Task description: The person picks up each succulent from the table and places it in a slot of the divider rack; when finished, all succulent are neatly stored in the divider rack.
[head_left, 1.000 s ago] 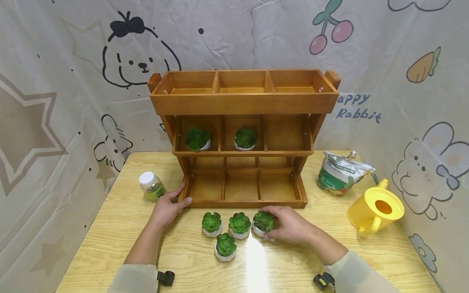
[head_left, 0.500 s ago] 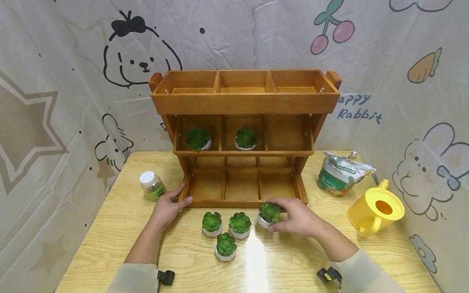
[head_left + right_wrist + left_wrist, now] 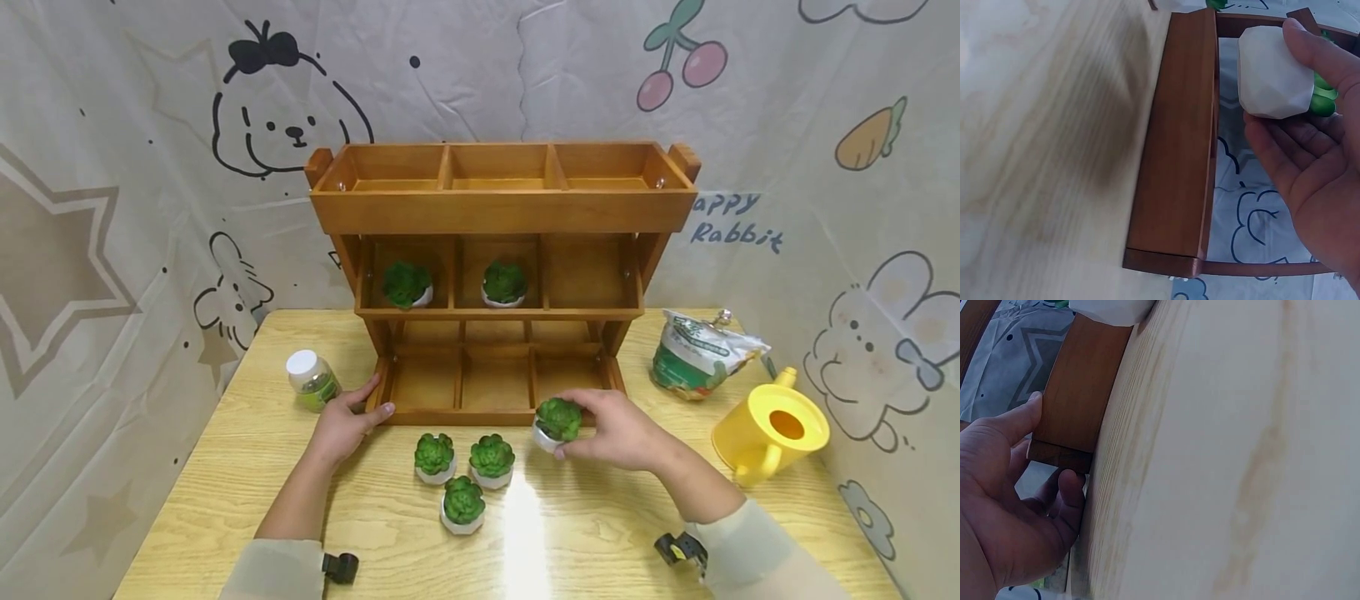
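Observation:
My right hand (image 3: 618, 429) grips a small potted succulent (image 3: 558, 419), thumb and fingers round its white faceted pot (image 3: 1275, 74). It is held up in front of the bottom tier's right compartment, with the green rosette partly hidden by the hand in the right wrist view. My left hand (image 3: 343, 429) holds the lower left corner of a brown wooden three-tier shelf (image 3: 495, 214), its thumb (image 3: 1025, 419) against the wood and its fingers curled at the end. Three more succulents, the left (image 3: 435, 457), middle (image 3: 492, 460) and front (image 3: 462, 503) ones, stand on the table before the shelf.
Two succulents, one left (image 3: 407, 285) and one centre (image 3: 503, 283), sit in the middle tier. A white-capped jar (image 3: 311, 380) is near the left hand. To the right stand a green-and-white bag (image 3: 701, 354) and a yellow watering can (image 3: 768, 429). A printed cloth (image 3: 465, 75) hangs behind.
My right hand has lifted the potted succulent from beside the others and moved it right and toward the bottom tier. The left hand stays on the shelf corner.

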